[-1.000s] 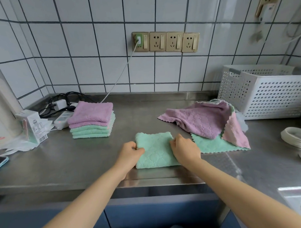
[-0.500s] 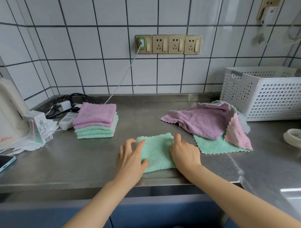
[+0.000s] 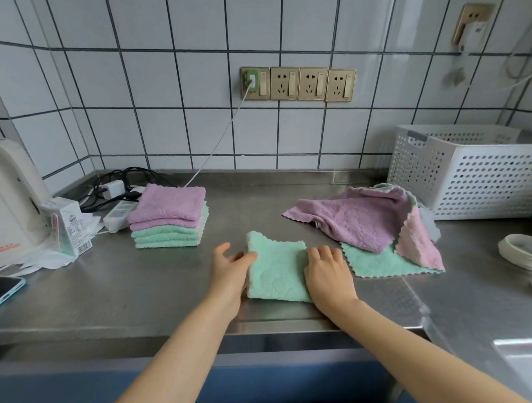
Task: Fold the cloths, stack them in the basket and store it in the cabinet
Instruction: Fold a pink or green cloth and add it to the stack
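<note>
Lying between both hands' fingers (image 3: 321, 253): green cloth (image 3: 276, 273)

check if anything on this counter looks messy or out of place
Only the loose pile of cloths by the white basket: a purple one lies rumpled over the others, unfolded, unlike the neat folded stack on the left.

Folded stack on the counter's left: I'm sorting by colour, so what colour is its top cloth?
Purple, on the folded stack; green cloths lie beneath. Head view.
</note>
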